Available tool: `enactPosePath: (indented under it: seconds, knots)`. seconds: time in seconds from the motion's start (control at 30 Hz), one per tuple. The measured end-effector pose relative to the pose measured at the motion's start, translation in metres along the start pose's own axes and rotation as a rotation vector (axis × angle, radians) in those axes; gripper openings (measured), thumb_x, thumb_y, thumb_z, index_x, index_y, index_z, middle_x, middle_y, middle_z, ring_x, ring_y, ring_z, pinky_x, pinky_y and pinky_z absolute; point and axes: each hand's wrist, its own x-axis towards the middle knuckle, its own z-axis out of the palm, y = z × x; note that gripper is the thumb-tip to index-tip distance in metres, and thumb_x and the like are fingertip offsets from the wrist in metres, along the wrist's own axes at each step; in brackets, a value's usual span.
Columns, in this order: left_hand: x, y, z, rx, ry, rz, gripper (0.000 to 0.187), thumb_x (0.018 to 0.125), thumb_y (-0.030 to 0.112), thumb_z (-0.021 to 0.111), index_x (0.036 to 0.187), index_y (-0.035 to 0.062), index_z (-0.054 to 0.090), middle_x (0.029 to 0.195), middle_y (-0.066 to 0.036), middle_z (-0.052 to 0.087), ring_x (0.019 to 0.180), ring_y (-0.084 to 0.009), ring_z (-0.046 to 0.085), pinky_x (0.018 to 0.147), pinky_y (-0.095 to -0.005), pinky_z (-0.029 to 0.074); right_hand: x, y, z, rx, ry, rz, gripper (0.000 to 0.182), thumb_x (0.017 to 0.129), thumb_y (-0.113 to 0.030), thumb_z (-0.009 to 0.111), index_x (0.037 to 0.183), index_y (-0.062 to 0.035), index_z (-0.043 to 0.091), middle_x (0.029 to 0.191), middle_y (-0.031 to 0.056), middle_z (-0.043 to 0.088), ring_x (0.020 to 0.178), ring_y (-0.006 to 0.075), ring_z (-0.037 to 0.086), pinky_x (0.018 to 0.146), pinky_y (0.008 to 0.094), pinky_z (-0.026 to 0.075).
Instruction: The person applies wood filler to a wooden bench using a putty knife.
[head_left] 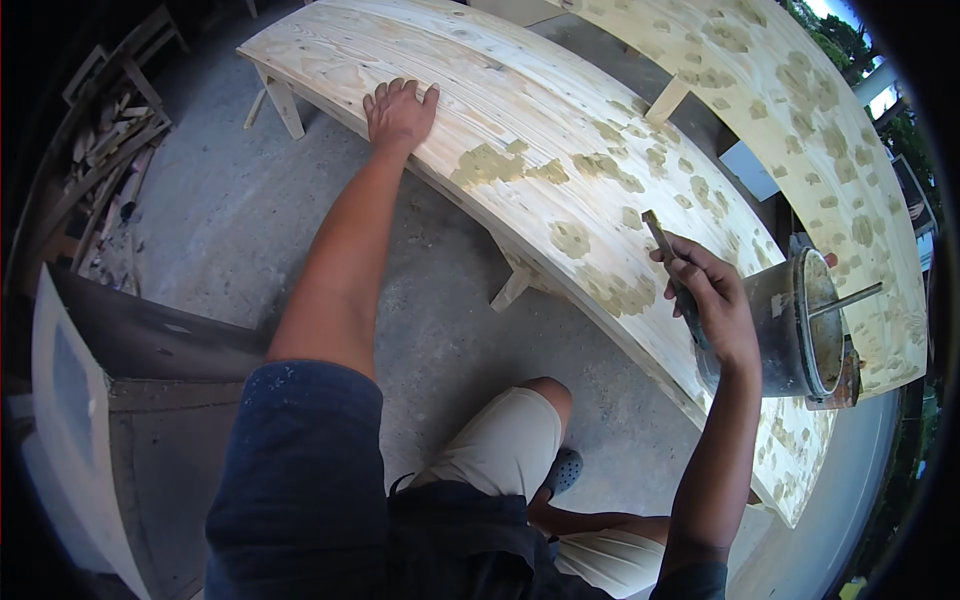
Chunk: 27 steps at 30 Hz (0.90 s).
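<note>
1. The left hand [402, 115] lies flat on the wooden table [330, 50], near its front edge. Its fingers are a little bit apart, and it is not holding anything.
2. The right hand [715, 295] is closed around a scraper [659, 235]. The fingers and thumb are wrapped on it, and its thin end points up and away from the person.
3. The scraper is over the spotty part of the wooden table. I cannot tell if its tip touches the wood.
4. The wooden table is long and pale, and it stands in front of the person. Brown-green paste [488, 165] sits on it in blobs, mostly from the middle to the right end. The wood around the left hand is plain.
5. A dark bucket [775, 325] is just beside the right hand. A stick [850, 300] pokes out of its top. I cannot tell what the bucket stands on.
6. Behind the wooden table is a second table [640, 35] with lots of paste spots too. A white box [750, 170] shows in the gap between the two.
7. The person wears pale shorts [500, 440] and a dark shoe [565, 470] on the gray floor [440, 270].
8. Far to the left is a pile of wood bits [110, 160].
</note>
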Motion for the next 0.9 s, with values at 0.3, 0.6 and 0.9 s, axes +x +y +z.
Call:
enactPosePath:
  seconds: [0.3, 0.6, 0.9]
  knots:
    - [0.000, 0.002, 0.002, 0.103, -0.094, -0.056, 0.069, 0.095, 0.059, 0.036, 0.144, 0.0119, 0.045, 0.155, -0.010, 0.034, 0.146, -0.0331, 0.022, 0.119, -0.0525, 0.012, 0.028, 0.023, 0.014, 0.119, -0.061, -0.032, 0.037, 0.098, -0.016, 0.053, 0.129, 0.0019, 0.058, 0.101, 0.0030, 0.066, 0.071, 0.0075, 0.053, 0.058, 0.0234, 0.046]
    - [0.004, 0.012, -0.003, 0.197, -0.241, -0.076, 0.076, 0.095, 0.062, 0.034, 0.152, 0.0110, 0.032, 0.160, -0.013, 0.021, 0.149, -0.0346, 0.011, 0.119, -0.0546, 0.004, 0.094, 0.025, 0.019, 0.288, -0.188, 0.062, 0.035, 0.098, -0.020, 0.057, 0.129, -0.0044, 0.062, 0.094, 0.0031, 0.066, 0.070, 0.0086, 0.052, 0.061, 0.0243, 0.046]
    - [0.014, 0.016, -0.008, 0.210, -0.256, -0.064, 0.071, 0.097, 0.057, 0.037, 0.152, 0.0123, 0.032, 0.161, -0.011, 0.020, 0.150, -0.0295, 0.010, 0.120, -0.0519, 0.000, 0.198, -0.034, 0.043, 0.241, -0.205, 0.337, 0.034, 0.095, -0.020, 0.061, 0.127, -0.0068, 0.064, 0.091, 0.0080, 0.061, 0.074, 0.0149, 0.058, 0.066, 0.0279, 0.049]
